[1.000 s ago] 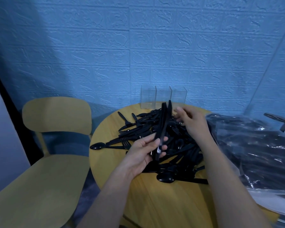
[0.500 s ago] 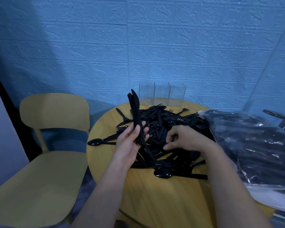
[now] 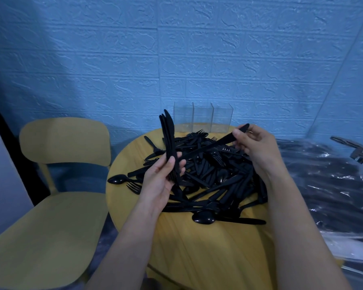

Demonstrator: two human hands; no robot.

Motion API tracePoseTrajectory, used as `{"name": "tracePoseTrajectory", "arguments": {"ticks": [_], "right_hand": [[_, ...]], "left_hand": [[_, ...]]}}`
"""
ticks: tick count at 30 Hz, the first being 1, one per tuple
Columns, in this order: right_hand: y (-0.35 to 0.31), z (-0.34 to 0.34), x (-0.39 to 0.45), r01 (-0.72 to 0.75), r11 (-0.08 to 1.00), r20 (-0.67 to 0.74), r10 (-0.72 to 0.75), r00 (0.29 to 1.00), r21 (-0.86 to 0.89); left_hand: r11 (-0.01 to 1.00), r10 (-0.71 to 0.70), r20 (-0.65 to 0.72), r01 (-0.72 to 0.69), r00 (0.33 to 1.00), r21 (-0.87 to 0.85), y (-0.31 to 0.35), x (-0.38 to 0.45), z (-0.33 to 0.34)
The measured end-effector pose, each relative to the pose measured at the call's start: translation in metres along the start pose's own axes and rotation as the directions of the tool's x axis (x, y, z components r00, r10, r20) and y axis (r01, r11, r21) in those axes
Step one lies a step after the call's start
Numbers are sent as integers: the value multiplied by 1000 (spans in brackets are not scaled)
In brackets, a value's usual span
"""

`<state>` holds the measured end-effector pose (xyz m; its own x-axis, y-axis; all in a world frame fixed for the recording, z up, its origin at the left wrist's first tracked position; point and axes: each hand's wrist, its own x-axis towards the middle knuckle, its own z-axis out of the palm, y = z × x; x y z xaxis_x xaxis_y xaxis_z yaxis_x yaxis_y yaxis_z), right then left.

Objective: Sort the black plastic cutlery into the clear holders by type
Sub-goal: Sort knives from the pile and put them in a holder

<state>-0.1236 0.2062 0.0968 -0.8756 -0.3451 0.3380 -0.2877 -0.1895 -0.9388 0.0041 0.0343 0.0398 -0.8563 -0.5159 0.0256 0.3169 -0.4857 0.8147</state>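
A blue brick-textured wall (image 3: 197, 49) fills the background, with a yellow chair (image 3: 50, 216) at the left. No brand, label or writing can be read on anything. The round wooden table (image 3: 197, 252) shows bare wood along its near edge and left rim, while a crumpled clear plastic bag (image 3: 327, 185) crowds its right side. A heap of black plastic cutlery (image 3: 214, 174) covers the middle of the table: knives, forks and spoons tangled together, glossy and dark, with one spoon (image 3: 118, 179) lying at the left rim. Three clear holders (image 3: 202, 120) stand side by side at the far edge, against the wall. The left hand (image 3: 164, 176) grips a bundle of knives (image 3: 169, 141) upright, blades up. The right hand (image 3: 254, 143) pinches a single knife (image 3: 222, 143) by one end, slanting down over the heap.
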Motion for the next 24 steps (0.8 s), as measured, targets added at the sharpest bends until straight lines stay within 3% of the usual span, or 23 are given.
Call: {"name": "tracePoseTrajectory", "arguments": {"ticks": [7,10,16,21,24], "right_hand": [[-2,-3,1,65,994,-70,-60,996,84],[-1,3,0,52,992,-22,-50,999,114],[16,32,-1,21,1000,2,-21,1000,1],[27,32,0,63,958,-63,-84,994,-280],[28,31,1,82,939,-86,-117,989,-333]], "left_hand": [[997,-50,74,46,996,61,1,-3,3],[992,-81,131,67,988,110,0,-6,6],[971,-181,285,126,941,201,-4,-14,15],[965,-246,313,201,917,169,-1,-15,14],[957,-276,329,226,903,181,1,-16,13]]}}
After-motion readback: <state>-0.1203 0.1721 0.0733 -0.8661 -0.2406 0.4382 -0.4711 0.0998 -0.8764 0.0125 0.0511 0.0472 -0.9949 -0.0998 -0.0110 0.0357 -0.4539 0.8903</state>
